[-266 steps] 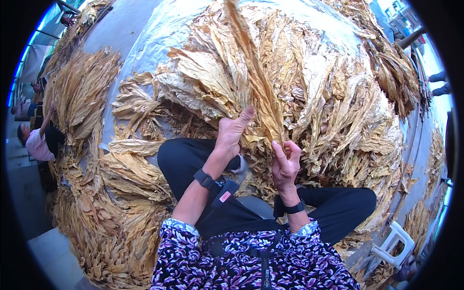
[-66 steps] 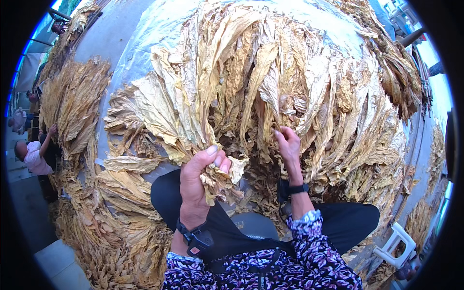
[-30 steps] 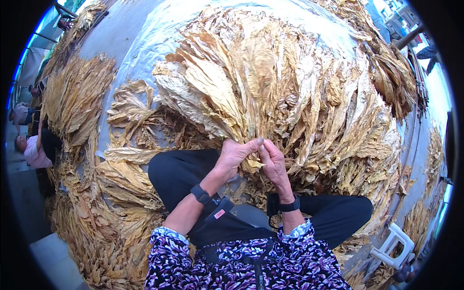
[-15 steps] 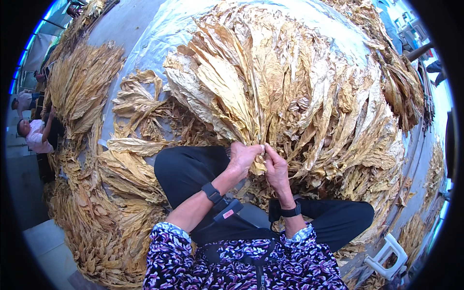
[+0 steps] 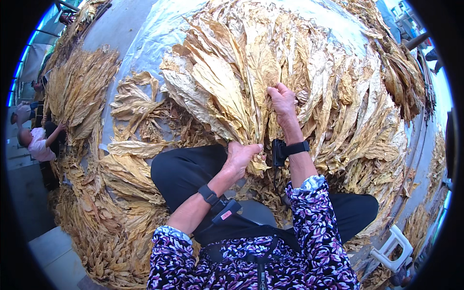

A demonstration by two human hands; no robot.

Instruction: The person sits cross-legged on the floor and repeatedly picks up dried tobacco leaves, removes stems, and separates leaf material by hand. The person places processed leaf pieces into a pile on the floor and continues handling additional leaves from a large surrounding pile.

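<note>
My left hand [image 5: 241, 157] is closed round the gathered stem ends of a bundle of dried tobacco leaves [image 5: 220, 89], just above my crossed legs. From that grip the yellow-brown leaves fan out forward and to the left. Farther out, my right hand [image 5: 284, 101] pinches the edge of a long dried tobacco leaf [image 5: 261, 67] along the right side of the bundle. Its thumb and fingertips are together; the exact hold on the leaf is partly hidden. A wide heap of similar loose leaves [image 5: 348, 101] spreads to the right of my hands.
Clear plastic sheeting [image 5: 145, 53] lies beneath the leaves. More leaf piles [image 5: 82, 92] stand at the left, where a person in a pale top [image 5: 41, 145] works with a hand on them. A white plastic stool [image 5: 392, 249] is at the lower right, near long thin poles [image 5: 411, 164].
My right hand has left the stem ends beside my left hand and moved forward, up along the leaves. My left hand keeps its grip on the bundle.
</note>
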